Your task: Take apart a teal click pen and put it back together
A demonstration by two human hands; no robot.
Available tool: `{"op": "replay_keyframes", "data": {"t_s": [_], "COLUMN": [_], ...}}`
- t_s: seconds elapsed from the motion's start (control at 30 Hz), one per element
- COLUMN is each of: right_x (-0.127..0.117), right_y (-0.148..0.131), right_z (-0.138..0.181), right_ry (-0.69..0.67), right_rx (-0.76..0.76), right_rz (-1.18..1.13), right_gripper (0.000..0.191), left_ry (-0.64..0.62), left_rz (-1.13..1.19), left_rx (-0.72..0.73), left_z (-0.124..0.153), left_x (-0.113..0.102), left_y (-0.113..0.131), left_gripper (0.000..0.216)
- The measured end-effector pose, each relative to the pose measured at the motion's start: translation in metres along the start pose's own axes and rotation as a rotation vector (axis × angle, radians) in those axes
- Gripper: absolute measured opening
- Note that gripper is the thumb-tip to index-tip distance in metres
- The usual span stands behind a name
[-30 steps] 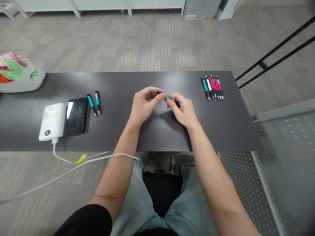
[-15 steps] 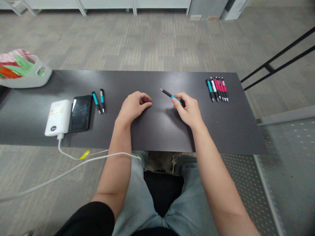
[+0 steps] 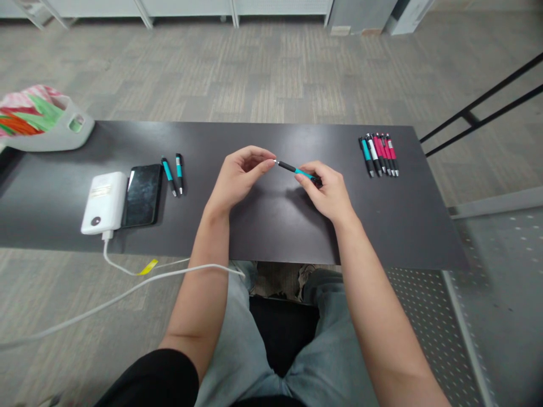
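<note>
A pen (image 3: 288, 167) with a black grip, turquoise barrel and silver tip is held above the table, its tip pointing left. My right hand (image 3: 330, 191) is closed around the barrel near its back end, hiding part of it. At the tip, my left hand (image 3: 240, 180) has thumb and forefinger pinched together; whether a small part sits between them is hidden. Two turquoise-and-black pens (image 3: 168, 176) lie left of my left hand. On the right is a row of several pens (image 3: 379, 155), turquoise, white and pinkish red, all with black grips.
A white power bank (image 3: 104, 202) with a white cable (image 3: 123, 294) stands beside a black phone (image 3: 143, 195) on the dark table (image 3: 280, 237). The cable crosses over my left forearm. A white basket (image 3: 80, 127) with colourful packets occupies the far left corner.
My left hand has risen from the tabletop and moved right to the pen's tip, its fingertips closing there. My right hand keeps holding the pen in about the same place.
</note>
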State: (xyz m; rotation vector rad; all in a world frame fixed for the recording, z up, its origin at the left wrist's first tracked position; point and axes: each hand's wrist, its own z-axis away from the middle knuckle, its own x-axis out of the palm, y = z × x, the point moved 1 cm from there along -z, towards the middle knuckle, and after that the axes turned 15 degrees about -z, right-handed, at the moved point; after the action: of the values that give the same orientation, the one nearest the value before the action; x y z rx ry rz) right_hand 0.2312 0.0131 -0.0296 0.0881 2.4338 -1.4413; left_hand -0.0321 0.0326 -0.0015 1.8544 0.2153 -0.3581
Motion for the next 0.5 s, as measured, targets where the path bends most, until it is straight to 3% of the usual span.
{"op": "replay_keyframes", "data": {"t_s": [0.5], "right_x": [-0.0016], "right_y": [0.0012], "right_z": [0.0006], "right_ry": [0.016], "right_rx": [-0.052], "right_rz": [0.023], "right_gripper": [0.04], "left_ry": [-0.039], "left_rz": [-0.099], "left_rx": [0.024], "left_z": [0.002], "left_x": [0.001], "left_y": [0.0025], "left_gripper": [0.064]}}
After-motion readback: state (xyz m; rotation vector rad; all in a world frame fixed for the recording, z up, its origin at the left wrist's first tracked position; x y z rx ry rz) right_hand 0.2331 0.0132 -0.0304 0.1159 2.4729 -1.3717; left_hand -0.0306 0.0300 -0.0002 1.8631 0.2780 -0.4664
